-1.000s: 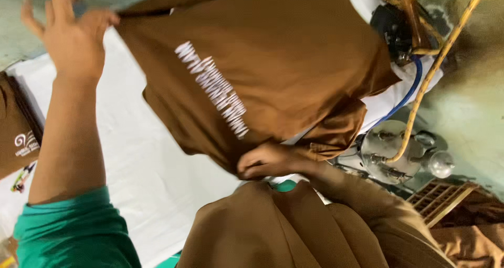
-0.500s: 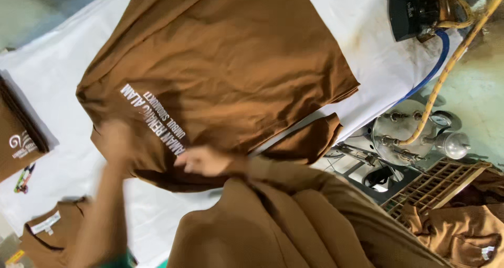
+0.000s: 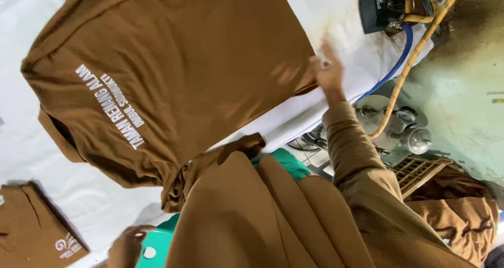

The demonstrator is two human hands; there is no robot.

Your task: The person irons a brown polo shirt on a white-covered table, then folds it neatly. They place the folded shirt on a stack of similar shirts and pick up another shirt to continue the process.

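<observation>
While the brown shirt (image 3: 173, 79) is spread flat on the white table (image 3: 346, 16), its hem edge is touched by the right hand (image 3: 328, 71), fingers apart; shirt at 9 o'clock. Left hand (image 3: 127, 245), grip unclear, is farther off.

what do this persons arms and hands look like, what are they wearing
Both hands are bare, with no gloves. The right hand comes out of a long, loose brown sleeve that reaches the wrist. The left hand shows only at the picture's lower edge, next to teal green cloth; its arm is out of view.
</observation>
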